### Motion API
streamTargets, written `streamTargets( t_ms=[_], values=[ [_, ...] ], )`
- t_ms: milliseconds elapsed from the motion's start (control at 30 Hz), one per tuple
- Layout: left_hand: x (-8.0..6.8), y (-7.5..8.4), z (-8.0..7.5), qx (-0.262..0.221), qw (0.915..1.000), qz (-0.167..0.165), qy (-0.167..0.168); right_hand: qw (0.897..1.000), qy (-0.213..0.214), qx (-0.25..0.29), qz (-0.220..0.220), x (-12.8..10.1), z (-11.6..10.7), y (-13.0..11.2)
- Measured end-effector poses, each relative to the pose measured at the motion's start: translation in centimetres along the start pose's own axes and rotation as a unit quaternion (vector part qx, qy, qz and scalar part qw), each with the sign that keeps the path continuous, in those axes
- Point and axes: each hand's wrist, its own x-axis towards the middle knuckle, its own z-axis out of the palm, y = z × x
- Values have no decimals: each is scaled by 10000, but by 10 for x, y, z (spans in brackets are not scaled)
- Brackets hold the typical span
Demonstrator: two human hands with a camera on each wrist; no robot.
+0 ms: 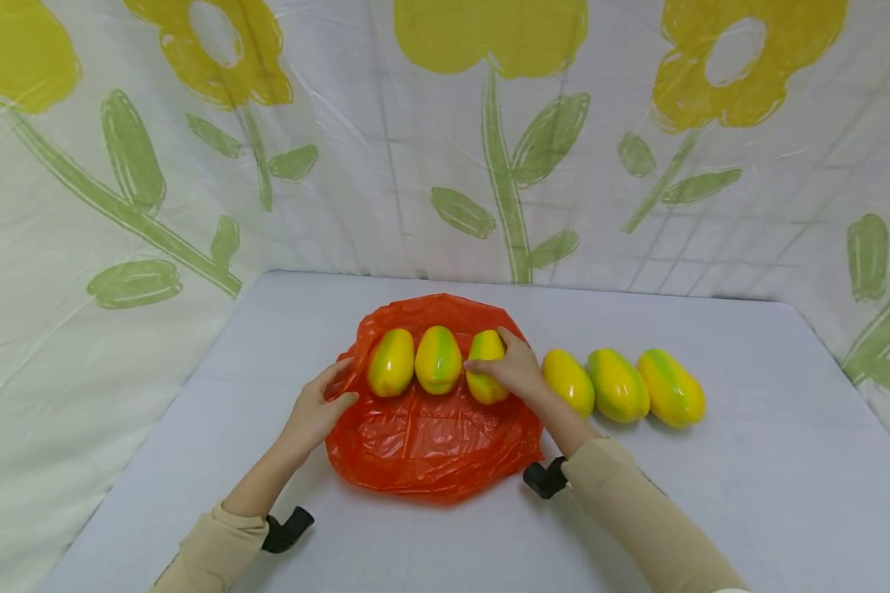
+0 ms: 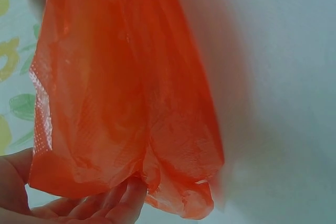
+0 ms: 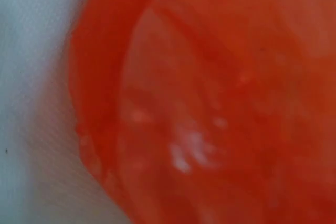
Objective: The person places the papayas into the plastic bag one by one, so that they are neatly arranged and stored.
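Observation:
A red plastic bag (image 1: 430, 457) lies spread on the table with its mouth open upward. Inside it, two yellow-green papayas, the left papaya (image 1: 391, 362) and the middle papaya (image 1: 438, 361), stand side by side. My right hand (image 1: 515, 366) grips a third papaya (image 1: 487, 387) at the bag's right, thumb and fingers on either side of it. At the left rim, my left hand (image 1: 319, 416) touches the bag, thumb spread from the fingers. The left wrist view shows those fingers (image 2: 123, 203) against the bag's edge. In the right wrist view, red plastic (image 3: 210, 103) hides the right hand.
Three more papayas, including the rightmost papaya (image 1: 671, 389), lie in a row on the white table (image 1: 771, 494) to the right of the bag. Behind the table hangs a white curtain (image 1: 326, 198) printed with yellow flowers. A black wrist mount (image 1: 288, 529) hangs below each forearm.

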Motion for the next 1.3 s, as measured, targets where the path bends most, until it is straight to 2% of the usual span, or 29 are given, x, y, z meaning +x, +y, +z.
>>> streamTargets(
  t_ms=[200, 567, 833, 1133, 1300],
  values=[
    [1, 0, 0, 25, 10000, 10, 4, 9999, 140, -63, -73, 2, 5, 2],
    [0, -2, -1, 32, 10000, -40, -12, 9999, 16, -170, -30, 5, 7, 3],
    [0, 0, 2, -91, 10000, -33, 3, 9996, -83, -222, -129, 7, 8, 3],
    [1, 0, 3, -11, 10000, -6, 16, 9994, 29, -165, -317, 13, 10, 2],
    [1, 0, 3, -26, 10000, -34, 12, 9986, -69, -282, -448, 14, 11, 3]
  ],
)
